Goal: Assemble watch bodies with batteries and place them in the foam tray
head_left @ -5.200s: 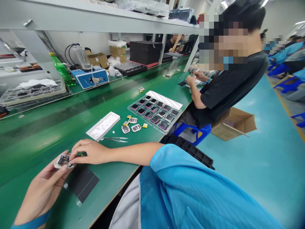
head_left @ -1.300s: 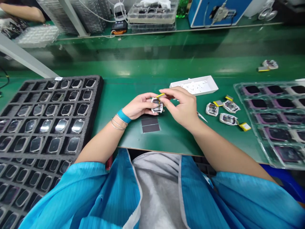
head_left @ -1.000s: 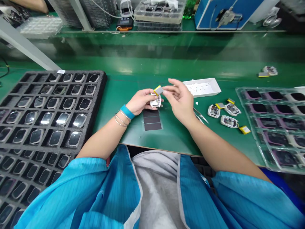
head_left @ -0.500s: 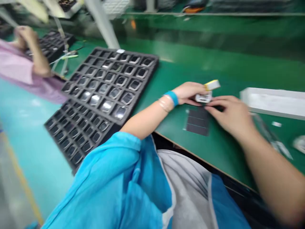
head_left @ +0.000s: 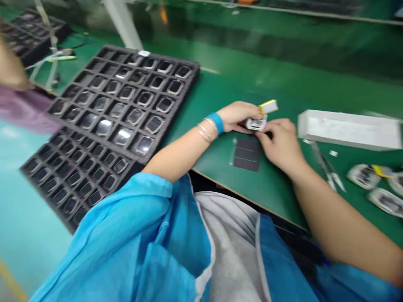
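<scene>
My left hand (head_left: 241, 114), with a blue band at the wrist, is closed on a small white watch case (head_left: 256, 123). A silver battery with yellow edges (head_left: 269, 106) sticks up from the case by my fingertips. Close against the case's right side is my right hand (head_left: 280, 140), thumb and fingers pinched together; whatever lies between them is too small to make out. Just below both hands, a dark sheet of strips (head_left: 247, 154) on a clear backing lies on the green bench (head_left: 220, 161).
Two black compartment trays (head_left: 121, 107) of watch parts overlap at left. On the right are a long white box (head_left: 349, 130), tweezers (head_left: 325, 165), a white scrap (head_left: 333, 153) and several opened watch cases (head_left: 363, 176). Another person's arm (head_left: 12, 63) shows at far left.
My view has swung to the right, so the bench things sit further left and the opened watch cases show more fully. Both hands stay together at the white case.
</scene>
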### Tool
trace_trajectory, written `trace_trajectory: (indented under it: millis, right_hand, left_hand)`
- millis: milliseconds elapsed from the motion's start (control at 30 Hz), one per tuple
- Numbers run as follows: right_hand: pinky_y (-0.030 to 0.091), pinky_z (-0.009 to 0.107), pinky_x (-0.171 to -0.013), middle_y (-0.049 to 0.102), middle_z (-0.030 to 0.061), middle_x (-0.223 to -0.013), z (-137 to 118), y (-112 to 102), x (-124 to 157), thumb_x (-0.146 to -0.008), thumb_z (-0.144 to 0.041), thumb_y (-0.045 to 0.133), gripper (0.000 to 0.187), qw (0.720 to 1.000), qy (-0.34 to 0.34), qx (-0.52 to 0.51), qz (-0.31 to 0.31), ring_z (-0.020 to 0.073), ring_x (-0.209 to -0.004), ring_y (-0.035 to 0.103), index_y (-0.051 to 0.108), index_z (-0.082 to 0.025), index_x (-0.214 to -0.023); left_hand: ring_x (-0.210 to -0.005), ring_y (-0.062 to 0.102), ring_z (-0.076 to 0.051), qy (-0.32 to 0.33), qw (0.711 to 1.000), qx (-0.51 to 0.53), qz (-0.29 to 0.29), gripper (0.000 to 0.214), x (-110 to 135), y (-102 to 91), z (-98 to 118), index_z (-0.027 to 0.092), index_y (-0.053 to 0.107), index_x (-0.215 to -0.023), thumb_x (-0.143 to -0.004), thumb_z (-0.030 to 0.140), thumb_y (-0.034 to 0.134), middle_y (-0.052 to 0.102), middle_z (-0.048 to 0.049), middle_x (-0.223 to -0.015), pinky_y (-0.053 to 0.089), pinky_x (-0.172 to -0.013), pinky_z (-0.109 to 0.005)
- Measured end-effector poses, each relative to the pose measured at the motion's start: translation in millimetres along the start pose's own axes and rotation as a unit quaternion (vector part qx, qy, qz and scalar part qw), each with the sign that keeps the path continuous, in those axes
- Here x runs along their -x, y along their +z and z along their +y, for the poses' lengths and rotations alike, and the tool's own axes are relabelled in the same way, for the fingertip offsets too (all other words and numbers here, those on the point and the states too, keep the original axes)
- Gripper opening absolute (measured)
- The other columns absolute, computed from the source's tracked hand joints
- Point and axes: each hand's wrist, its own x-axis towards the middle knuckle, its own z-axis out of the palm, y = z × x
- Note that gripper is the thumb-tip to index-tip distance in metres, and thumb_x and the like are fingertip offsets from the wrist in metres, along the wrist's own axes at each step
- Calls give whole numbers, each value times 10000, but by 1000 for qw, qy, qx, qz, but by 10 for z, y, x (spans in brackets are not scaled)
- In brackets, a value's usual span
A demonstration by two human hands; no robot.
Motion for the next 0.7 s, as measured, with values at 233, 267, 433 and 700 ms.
trace_trajectory:
  millis: [233, 267, 433, 700]
  right_hand:
    - [439, 541, -1055, 608, 125, -1116, -299, -295, 65, -941, -283, 589, 72, 1000, 27, 0, -9, 312, -1125, 572, 622, -230, -904]
    - [441, 530, -1056, 604, 117, -1109, -300, -313, 60, -941, -288, 596, 75, 999, 32, 1, -3, 304, -1123, 573, 633, -231, -909]
    - [465, 519, -1036, 597, 89, -1052, -231, -188, -25, -864, -274, 714, 50, 996, 90, 11, -22, 296, -1088, 574, 706, -225, -860]
    - [439, 593, -1030, 591, 112, -1082, -254, -56, -55, -871, -198, 676, 72, 993, 90, 44, -57, 331, -1084, 535, 676, -210, -801]
  left_hand:
    - [-1006, 730, -259, 40, 997, 23, -63, 117, -76, -121, -59, 114, 633, -824, -754, 102, 726, 725, -66, -857, 517, -1062, -573]
    - [-995, 732, -252, 36, 997, 22, -63, 134, -66, -126, -54, 115, 636, -838, -748, 105, 735, 730, -68, -872, 518, -1060, -568]
    - [-911, 741, -216, 26, 998, 20, -51, 140, -23, -115, -18, 118, 639, -850, -751, 92, 734, 746, -76, -877, 527, -1045, -544]
    - [-919, 741, -224, 25, 999, 27, -35, 165, -21, -100, -17, 126, 628, -849, -737, 89, 743, 739, -59, -862, 542, -1025, -552]
